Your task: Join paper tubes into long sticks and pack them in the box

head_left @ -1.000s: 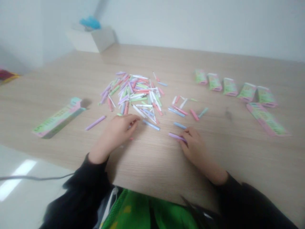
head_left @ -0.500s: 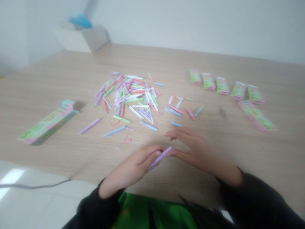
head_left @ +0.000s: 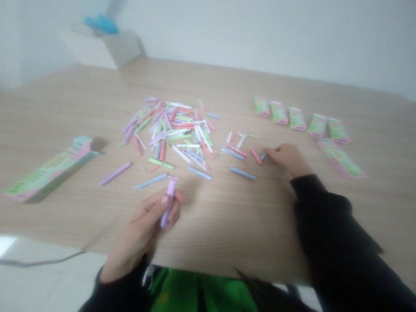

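A purple pen barrel (head_left: 168,206) is upright but tilted in my left hand (head_left: 146,221), thumb pressed along it, fingers wrapped behind. Its top end points toward the pile. At the right of the loose parts, my right hand (head_left: 287,158) pinches a short teal pen piece, apparently a cap (head_left: 264,156), at the table surface; the fingertips hide part of it. Just left of it lie a red pen part (head_left: 255,156) and a blue pen barrel (head_left: 242,173). A multicoloured pile of pen parts (head_left: 182,130), with thin white sticks among them, spreads over the table centre.
An open pink-and-green carton (head_left: 52,167) lies at the left. Several small matching boxes (head_left: 297,119) stand in a row at the back right, with a longer one (head_left: 341,159) lying before them. A white box (head_left: 112,50) holding something blue is at the back left.
My left hand has moved left, carrying the purple pen barrel and turning it more upright. My right hand has left it and reached right and forward to the teal piece, fingers closing.
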